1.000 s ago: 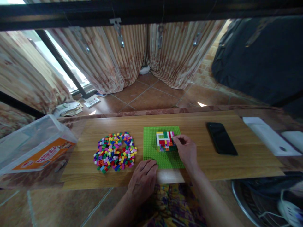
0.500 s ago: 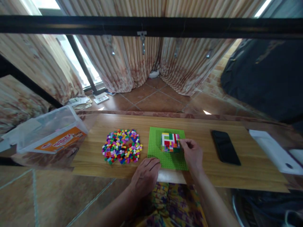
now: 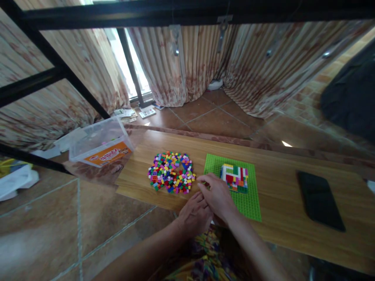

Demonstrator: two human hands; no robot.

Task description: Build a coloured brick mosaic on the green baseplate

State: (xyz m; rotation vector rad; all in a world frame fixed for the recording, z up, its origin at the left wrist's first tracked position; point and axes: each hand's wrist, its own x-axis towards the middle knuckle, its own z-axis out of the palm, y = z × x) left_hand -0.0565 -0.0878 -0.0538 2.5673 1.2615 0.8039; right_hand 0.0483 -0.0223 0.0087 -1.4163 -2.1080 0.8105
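My right hand point(image 3: 218, 195) is over the left edge of the green baseplate point(image 3: 252, 207), with its thumb and index finger apart near the right side of a pile of small toy bricks point(image 3: 159, 166). Nothing shows between those fingertips. Just below it, my left hand point(image 3: 195, 214) rests at the table's near edge, fingers loosely bent and lying down, partly overlapped by the right hand. On the baseplate stands a block of multicoloured bricks point(image 3: 236, 177), its top patterned in white, red and green.
A wooden table board point(image 3: 278, 203) carries everything. A black phone point(image 3: 320, 199) lies at the right. Off the left end is a clear plastic box point(image 3: 99, 136) with an orange label. A dark metal bar point(image 3: 146, 15) crosses above, before striped curtains point(image 3: 164, 70).
My right hand has left the right side of the brick block and moved left, toward the pile. My left hand stays near the table edge. The view has turned left.
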